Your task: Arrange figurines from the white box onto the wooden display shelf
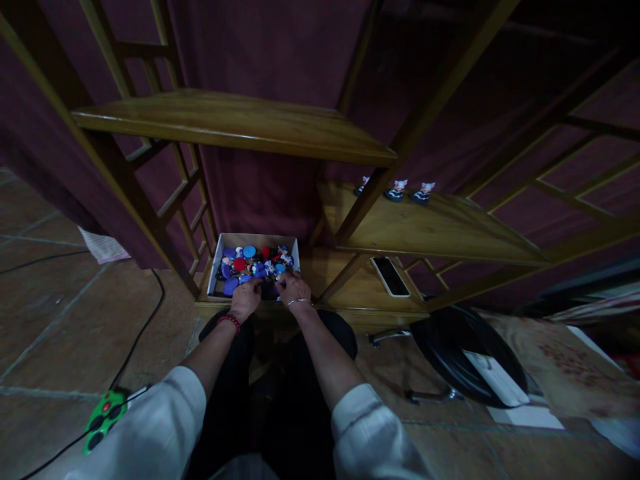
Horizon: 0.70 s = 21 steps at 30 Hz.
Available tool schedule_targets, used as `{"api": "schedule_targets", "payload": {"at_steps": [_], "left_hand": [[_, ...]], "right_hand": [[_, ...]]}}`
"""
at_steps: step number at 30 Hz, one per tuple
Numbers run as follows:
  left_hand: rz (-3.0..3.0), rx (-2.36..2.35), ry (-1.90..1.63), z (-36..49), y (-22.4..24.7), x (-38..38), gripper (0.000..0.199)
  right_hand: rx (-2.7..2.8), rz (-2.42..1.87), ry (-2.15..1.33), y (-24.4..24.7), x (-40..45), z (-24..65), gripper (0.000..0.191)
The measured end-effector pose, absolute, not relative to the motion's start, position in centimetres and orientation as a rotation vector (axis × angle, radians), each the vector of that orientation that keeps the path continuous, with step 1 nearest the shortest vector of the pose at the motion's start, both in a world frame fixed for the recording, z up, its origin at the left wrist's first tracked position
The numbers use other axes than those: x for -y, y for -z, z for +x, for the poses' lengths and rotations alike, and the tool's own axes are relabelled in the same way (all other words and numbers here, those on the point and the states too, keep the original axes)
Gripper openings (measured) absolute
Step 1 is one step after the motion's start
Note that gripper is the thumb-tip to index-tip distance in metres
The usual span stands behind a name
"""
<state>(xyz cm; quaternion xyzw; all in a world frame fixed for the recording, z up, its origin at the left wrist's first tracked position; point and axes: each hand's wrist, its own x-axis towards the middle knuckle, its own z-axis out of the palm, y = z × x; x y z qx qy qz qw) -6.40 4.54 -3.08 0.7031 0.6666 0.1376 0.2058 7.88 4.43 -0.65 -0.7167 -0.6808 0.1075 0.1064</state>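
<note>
A white cardboard box (255, 263) sits on a low wooden shelf and is filled with small figurines on round blue and red bases. My left hand (245, 299), with a red bead bracelet (230, 323) on its wrist, reaches over the box's front edge among the figurines. My right hand (294, 288), with a silver bangle (299, 301), rests on the figurines at the front right. Whether either hand grips one is hidden by the fingers. Several matching figurines (396, 190) stand in a row on the shelf to the right.
A black phone (390, 276) lies on the wooden shelf (360, 273) right of the box. Another shelf (230, 123) runs overhead. Maroon cloth hangs behind. A black round-seated stool (467, 353) stands lower right; a black cable and green power strip (106, 417) lie on the tiled floor at left.
</note>
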Motion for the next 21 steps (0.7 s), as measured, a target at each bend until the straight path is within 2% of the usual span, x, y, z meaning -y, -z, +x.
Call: {"api": "schedule_targets", "payload": {"at_steps": [6, 21], "left_hand": [[1.927, -1.894, -0.473, -6.41, 3.26, -4.61, 0.032], [1.786, -1.877, -0.518, -6.35, 2.72, -4.7, 0.029]], "right_hand": [[1.969, -2.04, -0.302, 0.76, -4.76, 7.98, 0.021], [1.971, -1.984, -0.336, 1.02, -5.17, 7.55, 0.015]]}}
